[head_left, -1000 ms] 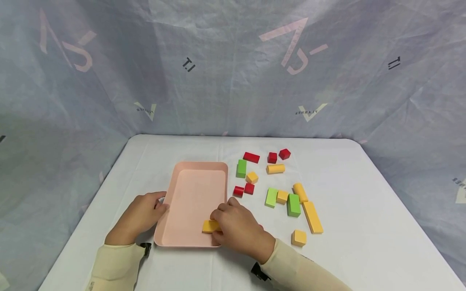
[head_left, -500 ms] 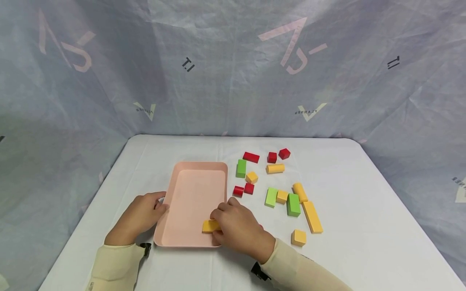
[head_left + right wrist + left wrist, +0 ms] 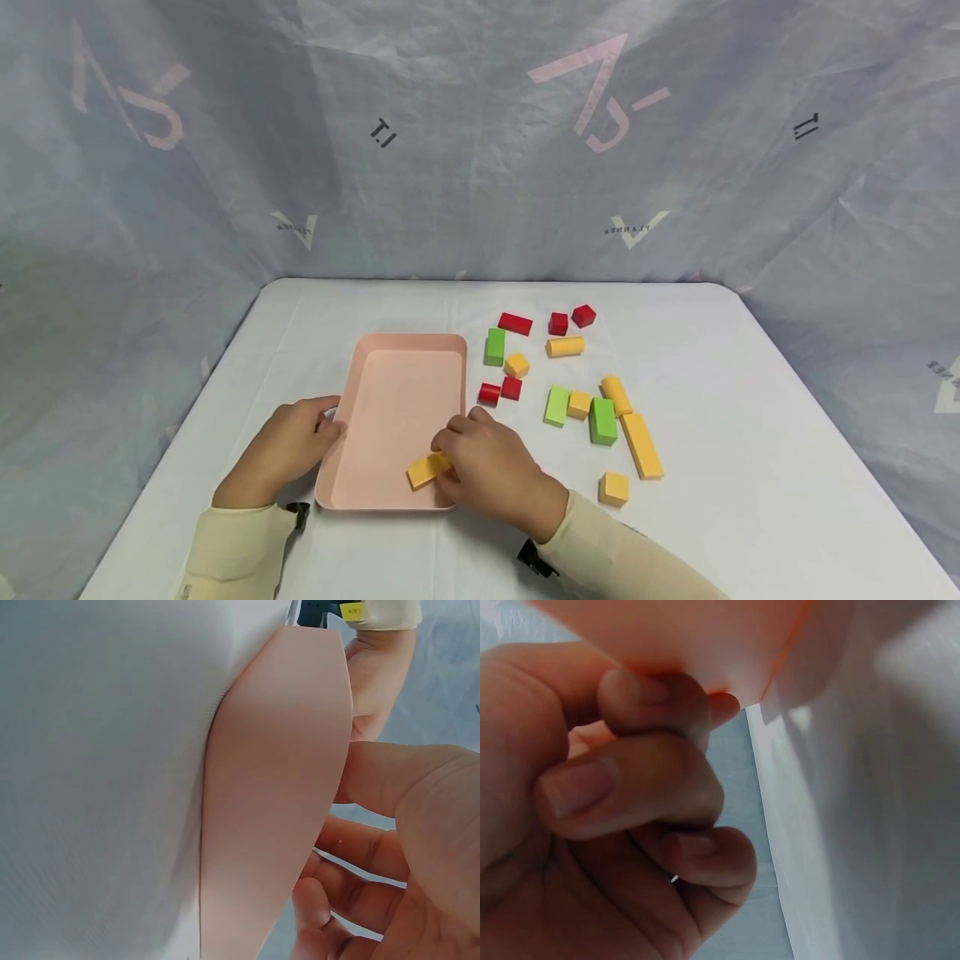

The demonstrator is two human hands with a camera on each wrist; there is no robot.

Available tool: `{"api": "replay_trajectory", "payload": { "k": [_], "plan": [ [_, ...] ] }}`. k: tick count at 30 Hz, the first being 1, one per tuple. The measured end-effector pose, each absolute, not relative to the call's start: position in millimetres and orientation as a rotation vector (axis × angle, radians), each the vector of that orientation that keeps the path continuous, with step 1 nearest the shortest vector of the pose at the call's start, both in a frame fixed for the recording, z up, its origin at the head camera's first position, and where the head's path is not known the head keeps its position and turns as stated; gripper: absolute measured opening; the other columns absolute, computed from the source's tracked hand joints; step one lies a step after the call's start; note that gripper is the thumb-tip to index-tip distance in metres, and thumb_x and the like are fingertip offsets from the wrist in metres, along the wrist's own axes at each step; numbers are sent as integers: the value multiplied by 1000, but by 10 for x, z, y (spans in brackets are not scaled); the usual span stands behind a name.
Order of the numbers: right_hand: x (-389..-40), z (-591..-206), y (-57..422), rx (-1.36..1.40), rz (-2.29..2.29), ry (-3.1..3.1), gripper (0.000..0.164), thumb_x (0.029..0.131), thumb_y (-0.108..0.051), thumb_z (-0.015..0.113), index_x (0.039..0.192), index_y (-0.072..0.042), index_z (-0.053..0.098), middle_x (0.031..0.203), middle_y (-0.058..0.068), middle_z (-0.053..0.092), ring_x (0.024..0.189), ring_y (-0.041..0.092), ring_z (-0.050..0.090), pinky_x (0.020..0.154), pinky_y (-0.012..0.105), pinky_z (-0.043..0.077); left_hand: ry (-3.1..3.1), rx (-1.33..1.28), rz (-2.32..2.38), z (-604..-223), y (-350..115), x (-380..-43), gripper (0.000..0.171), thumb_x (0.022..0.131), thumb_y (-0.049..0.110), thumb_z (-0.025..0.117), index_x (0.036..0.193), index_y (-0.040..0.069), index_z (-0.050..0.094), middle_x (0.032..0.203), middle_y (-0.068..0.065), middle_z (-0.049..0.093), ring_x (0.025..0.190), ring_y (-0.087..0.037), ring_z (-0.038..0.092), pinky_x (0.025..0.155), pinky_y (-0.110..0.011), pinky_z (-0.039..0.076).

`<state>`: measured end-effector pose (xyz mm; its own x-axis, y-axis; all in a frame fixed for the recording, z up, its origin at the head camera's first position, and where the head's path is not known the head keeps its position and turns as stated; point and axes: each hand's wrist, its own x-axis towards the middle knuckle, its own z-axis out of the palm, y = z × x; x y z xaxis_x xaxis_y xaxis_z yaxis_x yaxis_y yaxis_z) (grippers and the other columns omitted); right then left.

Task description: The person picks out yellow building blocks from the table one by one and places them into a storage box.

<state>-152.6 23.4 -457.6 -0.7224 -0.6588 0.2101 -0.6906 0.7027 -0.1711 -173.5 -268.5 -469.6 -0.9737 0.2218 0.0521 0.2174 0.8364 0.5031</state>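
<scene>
In the head view a pink tray [image 3: 405, 400] lies left of centre on the white table. My right hand [image 3: 493, 471] reaches over its near right corner and pinches a yellow rectangular block [image 3: 425, 470] just inside. The block lies slantwise, its right end hidden by the fingers. In the right wrist view the tray's outer wall [image 3: 277, 772] hides the fingertips and block. My left hand [image 3: 288, 442] holds the tray at its left edge. The left wrist view shows curled fingers [image 3: 656, 780] against the tray's pale pink side [image 3: 712, 645].
Right of the tray lie several loose blocks: red cubes [image 3: 558, 324], a red cylinder [image 3: 489, 394], green blocks [image 3: 603, 422], yellow cylinders [image 3: 566, 347], yellow cubes [image 3: 614, 489] and a long yellow block [image 3: 642, 447]. A grey printed cloth [image 3: 480, 167] hangs behind the table.
The yellow block has turned in my right hand, its left end swinging toward me and slightly left. The left hand stays at the tray; the whole view has shifted very slightly.
</scene>
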Motion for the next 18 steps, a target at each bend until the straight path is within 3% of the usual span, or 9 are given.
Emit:
{"api": "replay_trajectory", "payload": {
  "k": [12, 18],
  "plan": [
    [-1575, -4447, 339, 1093, 426, -2725, 21, 75, -22, 68, 96, -18, 70, 92, -10, 59, 83, 6, 42, 69, 27, 49, 3022, 382, 805, -4719, -2682, -1741, 33, 88, 11, 62, 121, 5, 60, 53, 7, 46, 45, -9, 41, 45, -30, 37],
    [-1601, -4396, 390, 1061, 447, -2703, 21, 76, -22, 69, 97, -17, 69, 93, -9, 58, 84, 7, 45, 68, 29, 50, 3011, 373, 819, -4716, -2692, -1743, 34, 88, 11, 62, 121, 4, 59, 54, 6, 45, 45, -9, 39, 45, -30, 37]
  ]
}}
